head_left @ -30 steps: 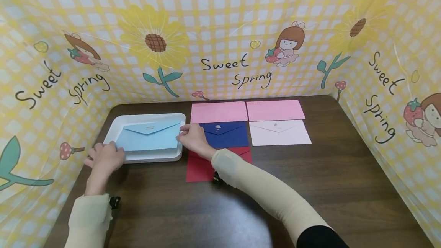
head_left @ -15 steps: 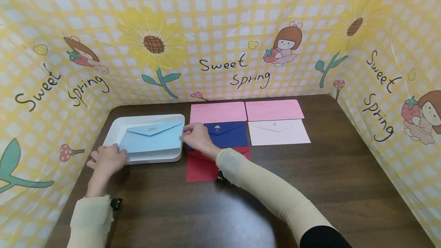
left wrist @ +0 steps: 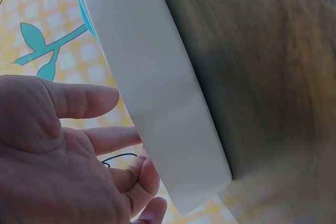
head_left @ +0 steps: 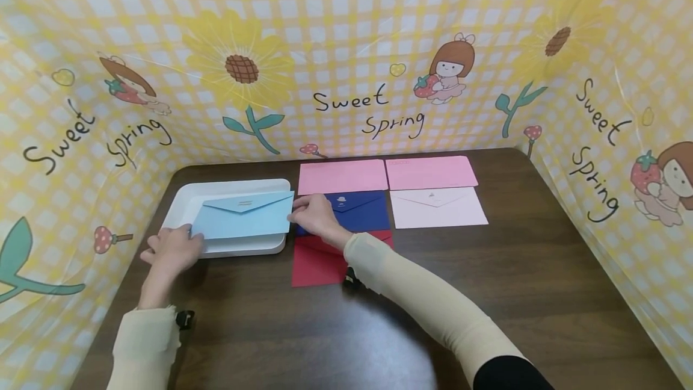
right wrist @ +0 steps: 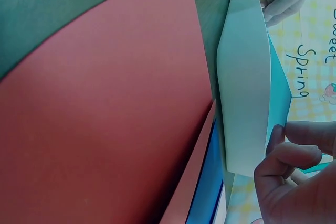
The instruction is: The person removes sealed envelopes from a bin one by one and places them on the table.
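In the head view a light blue envelope (head_left: pixel 242 220), flap side up, lies over a white tray (head_left: pixel 175 214). Its right end overlaps the tray's right rim. My right hand (head_left: pixel 316 215) pinches that right edge between thumb and fingers; in the right wrist view the envelope (right wrist: pixel 280 85) rises above the tray's side wall. At the envelope's near left corner, my left hand (head_left: pixel 175 248) grips with thumb and index finger. Their tips are hidden behind the tray wall (left wrist: pixel 152 77) in the left wrist view.
Right of the tray lie a dark blue envelope (head_left: pixel 364 210), a red envelope (head_left: pixel 316 266) partly under my right arm, a white envelope (head_left: pixel 440 209) and two pink envelopes, one left (head_left: pixel 343 177) and one right (head_left: pixel 432 173). Yellow checked cloth (head_left: pixel 346 35) encloses the brown table (head_left: pixel 487 294).
The light blue envelope has shifted right, its right end passing from inside the tray to over the rim. Both hands have moved right along with it; the tray has stayed put.
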Available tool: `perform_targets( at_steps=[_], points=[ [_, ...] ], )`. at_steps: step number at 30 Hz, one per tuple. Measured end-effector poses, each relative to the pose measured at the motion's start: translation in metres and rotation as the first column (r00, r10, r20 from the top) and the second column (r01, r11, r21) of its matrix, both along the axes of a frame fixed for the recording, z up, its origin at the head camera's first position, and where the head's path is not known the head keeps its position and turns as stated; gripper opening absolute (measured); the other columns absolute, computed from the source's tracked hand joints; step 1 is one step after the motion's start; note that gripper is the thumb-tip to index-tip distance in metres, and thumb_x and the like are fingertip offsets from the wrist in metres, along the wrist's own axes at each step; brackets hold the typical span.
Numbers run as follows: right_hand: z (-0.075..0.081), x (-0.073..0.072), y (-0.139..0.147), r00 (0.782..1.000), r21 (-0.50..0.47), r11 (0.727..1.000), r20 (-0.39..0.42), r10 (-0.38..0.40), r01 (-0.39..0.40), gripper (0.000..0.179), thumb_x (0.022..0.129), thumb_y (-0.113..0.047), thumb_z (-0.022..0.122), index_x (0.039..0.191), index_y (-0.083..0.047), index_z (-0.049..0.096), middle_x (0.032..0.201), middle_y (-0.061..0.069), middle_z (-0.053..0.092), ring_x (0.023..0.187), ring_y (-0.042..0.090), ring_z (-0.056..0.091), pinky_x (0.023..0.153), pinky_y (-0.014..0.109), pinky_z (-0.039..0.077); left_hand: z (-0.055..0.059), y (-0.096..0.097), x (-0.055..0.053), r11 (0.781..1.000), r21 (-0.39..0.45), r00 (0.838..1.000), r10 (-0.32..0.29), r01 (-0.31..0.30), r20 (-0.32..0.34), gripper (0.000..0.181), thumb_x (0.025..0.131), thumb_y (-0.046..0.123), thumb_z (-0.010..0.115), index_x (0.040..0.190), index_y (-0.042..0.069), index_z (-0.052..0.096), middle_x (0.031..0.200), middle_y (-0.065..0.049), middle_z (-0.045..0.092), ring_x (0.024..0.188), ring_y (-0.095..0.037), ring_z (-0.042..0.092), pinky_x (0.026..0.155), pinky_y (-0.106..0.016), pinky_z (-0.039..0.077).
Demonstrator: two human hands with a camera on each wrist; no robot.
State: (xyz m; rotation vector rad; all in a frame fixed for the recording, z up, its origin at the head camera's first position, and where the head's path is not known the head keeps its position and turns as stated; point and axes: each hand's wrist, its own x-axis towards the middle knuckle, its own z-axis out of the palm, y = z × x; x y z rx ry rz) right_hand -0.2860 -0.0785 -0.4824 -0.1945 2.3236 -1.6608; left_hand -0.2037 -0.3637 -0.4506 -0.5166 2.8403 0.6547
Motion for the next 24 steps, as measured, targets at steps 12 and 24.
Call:
perform_targets(
  at_steps=[12, 24],
  points=[
    [0.003, -0.002, 0.008, 1.0, 0.006, 1.0, 0.001, 0.014, -0.015, 0.026, 0.093, -0.008, 0.079, 0.117, 0.002, 0.077, 0.085, 0.002, 0.075, 0.077, 0.013, 0.068, 0.068, 0.027, 0.053, 0.0, 0.003, -0.002, 0.999, -0.003, 0.998, -0.047, 0.047, -0.038, 0.057, 0.103, 0.019, 0.039, 0.143, -0.023, 0.038, 0.13, -0.051, 0.03, 0.122, -0.069, 0.019, 0.093, -0.08, 0.012],
    [-0.001, -0.001, 0.015, 0.999, 0.031, 0.999, 0.032, 0.024, -0.025, 0.033, 0.094, -0.011, 0.079, 0.124, 0.002, 0.073, 0.086, 0.004, 0.075, 0.084, 0.018, 0.072, 0.079, 0.035, 0.057, -0.001, 0.008, 0.0, 0.999, 0.0, 0.999, -0.048, 0.048, -0.009, 0.056, 0.104, 0.017, 0.04, 0.146, -0.02, 0.037, 0.134, -0.049, 0.03, 0.127, -0.071, 0.017, 0.096, -0.081, 0.01]
  ],
)
